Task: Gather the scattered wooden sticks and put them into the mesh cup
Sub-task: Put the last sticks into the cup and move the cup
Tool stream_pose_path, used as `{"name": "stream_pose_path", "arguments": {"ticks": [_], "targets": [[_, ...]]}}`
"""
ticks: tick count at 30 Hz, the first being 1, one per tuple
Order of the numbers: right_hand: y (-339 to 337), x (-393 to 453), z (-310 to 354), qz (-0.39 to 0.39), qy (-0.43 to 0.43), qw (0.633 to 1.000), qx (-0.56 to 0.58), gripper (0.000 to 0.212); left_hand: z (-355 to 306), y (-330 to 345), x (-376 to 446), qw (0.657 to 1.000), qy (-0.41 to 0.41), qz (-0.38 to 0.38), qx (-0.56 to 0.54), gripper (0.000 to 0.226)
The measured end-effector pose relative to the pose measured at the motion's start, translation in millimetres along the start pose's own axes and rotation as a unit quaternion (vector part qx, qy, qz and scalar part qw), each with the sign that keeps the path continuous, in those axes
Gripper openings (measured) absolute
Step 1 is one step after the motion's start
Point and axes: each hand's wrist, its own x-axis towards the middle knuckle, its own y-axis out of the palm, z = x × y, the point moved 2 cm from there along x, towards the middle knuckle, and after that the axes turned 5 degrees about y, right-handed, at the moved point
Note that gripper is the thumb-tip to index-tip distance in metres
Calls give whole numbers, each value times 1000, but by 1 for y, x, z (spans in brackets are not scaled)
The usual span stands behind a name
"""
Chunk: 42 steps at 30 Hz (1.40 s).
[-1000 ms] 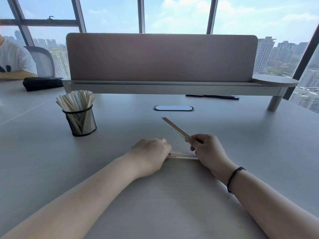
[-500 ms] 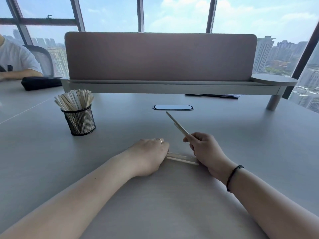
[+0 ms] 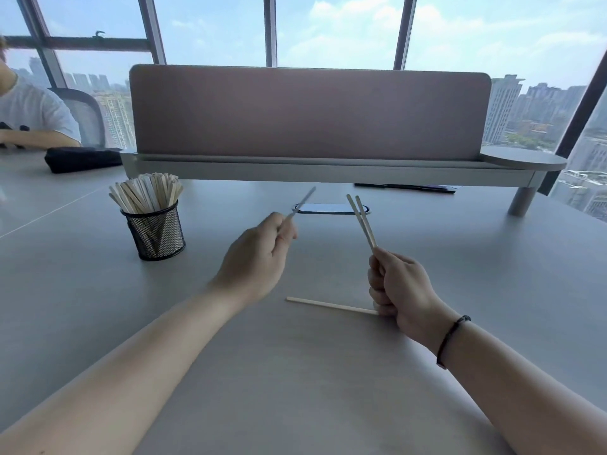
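A black mesh cup (image 3: 157, 233) stands on the grey table at the left, filled with several wooden sticks (image 3: 146, 193). My left hand (image 3: 258, 257) is raised right of the cup and pinches one stick (image 3: 302, 202) that points up and away. My right hand (image 3: 399, 290) grips two sticks (image 3: 361, 221) that stick up and lean left. One more stick (image 3: 330, 305) lies flat on the table between my hands, its right end at my right hand's lower fingers.
A desk divider with a shelf (image 3: 308, 165) crosses the back of the table. A cable port (image 3: 331, 208) sits in the tabletop behind my hands. A black pouch (image 3: 82, 159) and another person's arm (image 3: 36, 137) are at the far left. Dark pens (image 3: 404, 187) lie under the shelf.
My left hand has risen off the table with one stick pinched and moved toward the cup. My right hand has tilted its sticks more upright. One stick is left on the table.
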Motion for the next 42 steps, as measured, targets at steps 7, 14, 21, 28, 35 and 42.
{"name": "stream_pose_path", "arguments": {"ticks": [7,14,21,28,35,42], "targets": [[19,-11,5,56,-71,996,-2,51,7,-3,2,903,-215,-133,-348,60],[39,-13,9,64,-79,994,39,62,5,0,0,876,-251,-124,-393,61],[35,-21,19,83,-106,988,80,58,-7,3,-2,920,-182,-40,-344,59],[28,-33,35,89,-180,979,-35,58,-16,10,-4,945,-127,-3,-303,63],[38,-18,13,93,-168,785,-589,19,4,1,-2,892,-209,-60,-396,57],[48,-8,12,59,-159,747,-642,11,6,-5,-4,866,-235,-75,-434,54]]}}
